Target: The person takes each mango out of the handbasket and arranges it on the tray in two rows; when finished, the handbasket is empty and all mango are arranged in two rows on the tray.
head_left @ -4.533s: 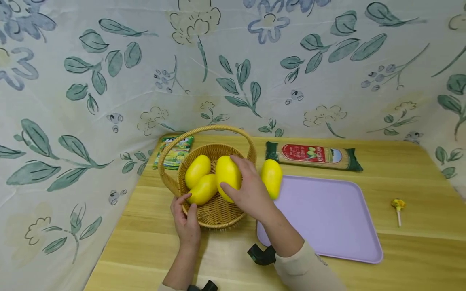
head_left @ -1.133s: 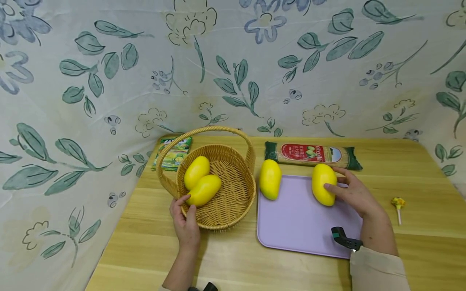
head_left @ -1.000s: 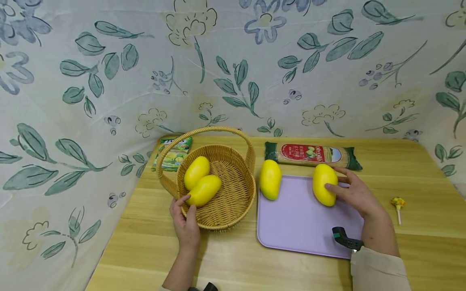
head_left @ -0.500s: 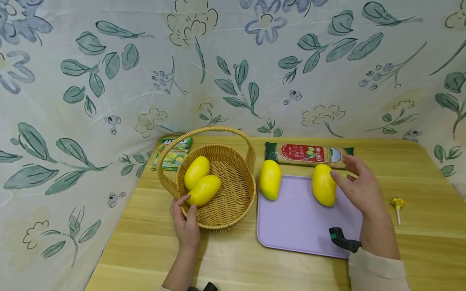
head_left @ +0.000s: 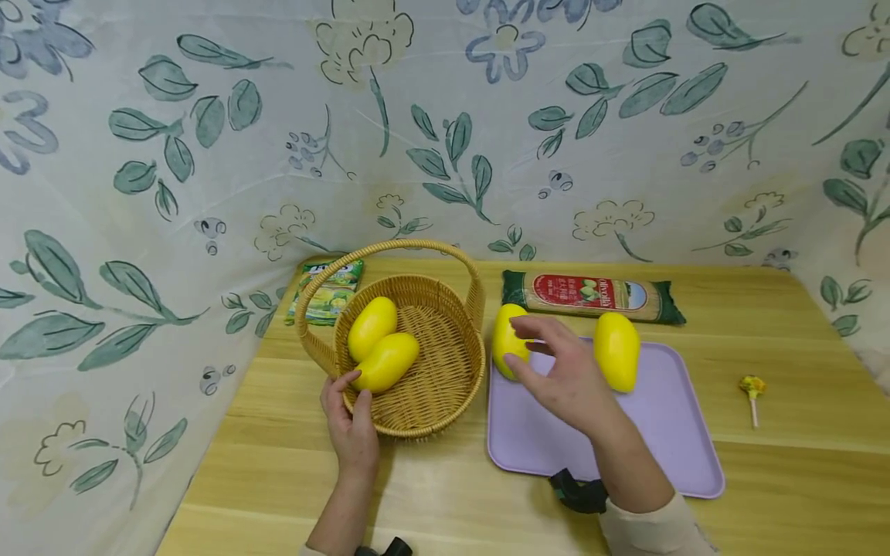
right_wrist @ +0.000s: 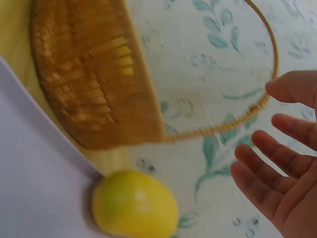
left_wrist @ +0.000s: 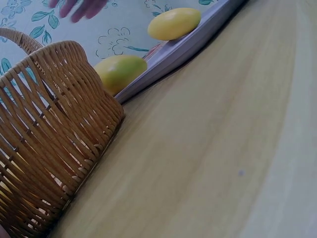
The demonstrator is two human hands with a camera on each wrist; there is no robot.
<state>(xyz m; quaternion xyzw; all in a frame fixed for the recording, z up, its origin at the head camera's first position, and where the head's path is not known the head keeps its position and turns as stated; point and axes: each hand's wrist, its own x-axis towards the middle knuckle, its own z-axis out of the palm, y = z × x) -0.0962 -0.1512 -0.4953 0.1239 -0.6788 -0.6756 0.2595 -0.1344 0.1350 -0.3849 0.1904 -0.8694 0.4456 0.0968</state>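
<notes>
My left hand (head_left: 354, 436) grips the near-left rim of a wicker basket (head_left: 438, 378) with a tall arched handle. Two yellow mangoes (head_left: 385, 363) lie inside against the basket's left wall. To the right is a lilac tray (head_left: 667, 432). One mango (head_left: 617, 351) lies near its far edge, and another mango (head_left: 506, 340) lies at its far-left corner. My right hand (head_left: 566, 378) hovers over the tray, fingers spread and holding nothing, and covers part of the corner mango in the head view. In the right wrist view, the fingers (right_wrist: 277, 183) stand apart from that mango (right_wrist: 134, 204).
Behind the tray lies a bag of noodles (head_left: 591, 296) with green ends. Green-yellow packets (head_left: 327, 293) lie behind the basket's left side. A yellow lollipop (head_left: 752, 390) is to the right on the wooden table (head_left: 799, 479). Floral cloth (head_left: 445, 154) hangs behind.
My right hand carried one mango from the basket to the tray, let it go, and has since moved left toward the corner mango. The left hand has stayed at the basket rim.
</notes>
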